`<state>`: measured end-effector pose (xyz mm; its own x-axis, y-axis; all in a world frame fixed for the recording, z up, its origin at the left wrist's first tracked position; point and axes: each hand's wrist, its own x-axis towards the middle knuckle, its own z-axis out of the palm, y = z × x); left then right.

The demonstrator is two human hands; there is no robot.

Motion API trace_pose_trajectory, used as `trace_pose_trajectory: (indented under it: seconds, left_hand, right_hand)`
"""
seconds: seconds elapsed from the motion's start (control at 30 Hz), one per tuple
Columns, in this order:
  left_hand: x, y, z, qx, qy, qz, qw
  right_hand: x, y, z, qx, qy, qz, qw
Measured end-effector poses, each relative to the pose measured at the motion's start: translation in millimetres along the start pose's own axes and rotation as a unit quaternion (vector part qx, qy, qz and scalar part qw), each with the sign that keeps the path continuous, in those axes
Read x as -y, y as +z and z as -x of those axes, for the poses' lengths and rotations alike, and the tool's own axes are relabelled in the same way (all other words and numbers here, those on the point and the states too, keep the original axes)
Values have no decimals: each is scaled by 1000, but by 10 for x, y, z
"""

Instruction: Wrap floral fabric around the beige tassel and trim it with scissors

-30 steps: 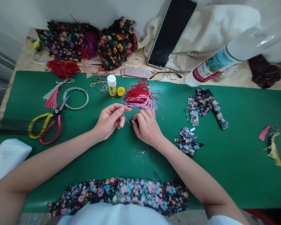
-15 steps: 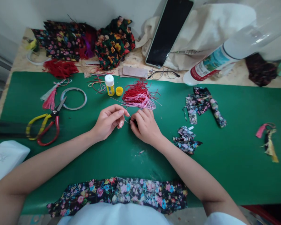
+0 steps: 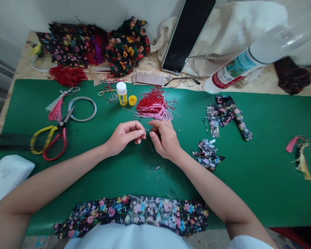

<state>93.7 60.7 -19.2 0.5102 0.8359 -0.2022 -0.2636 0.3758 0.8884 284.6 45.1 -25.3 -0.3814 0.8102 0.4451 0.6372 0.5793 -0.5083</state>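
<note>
My left hand (image 3: 124,137) pinches a thin cord (image 3: 149,144) between thumb and fingertips. One end of the cord hangs down over the green mat, and a short piece sticks out toward the right. Close beside it, my right hand (image 3: 166,141) has its thumb and forefinger apart, with nothing clearly held; its other fingers are curled and partly hidden. Just beyond both hands lies a bundle of red cords (image 3: 149,103) with pink cords (image 3: 162,112) spread over its front.
A glue stick (image 3: 122,94) stands by its yellow cap (image 3: 132,100). Scissors (image 3: 59,129) and a wire ring (image 3: 82,108) lie left. Floral fabric pieces (image 3: 207,154) are at right, a floral strip (image 3: 155,212) in front. A phone (image 3: 188,34) and bottle (image 3: 234,71) stand behind.
My right thumb and forefinger have parted from the cord. My left fingers have closed into a pinch on it, and its loose end now hangs down between the hands.
</note>
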Motion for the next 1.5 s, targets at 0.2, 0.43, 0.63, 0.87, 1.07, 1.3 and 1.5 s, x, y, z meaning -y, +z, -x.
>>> trace_pose_trajectory:
  seconds: [0.2,0.43,0.63,0.87,1.07,1.3,1.5]
  left_hand:
    - [1,0,5,13,6,-32,999]
    - [-20,48,19,13,6,-65,998]
    - [-27,60,30,8,1,-85,996]
    - [-45,77,21,-1,7,-98,995]
    - [-5,115,51,-72,60,-93,991]
    - [36,117,73,-137,100,-73,983]
    - [17,127,75,-96,34,-100,990]
  right_hand:
    - [-9,3,-3,-11,-30,-4,999]
    - [2,12,-17,-28,-57,0,998]
    - [1,8,-10,-50,-69,-6,996]
    - [-16,16,9,-66,-82,-18,994]
    - [0,8,-9,-77,-88,-6,993]
    - [-3,19,2,-88,-74,30,993]
    - [10,12,-5,-94,-96,46,990]
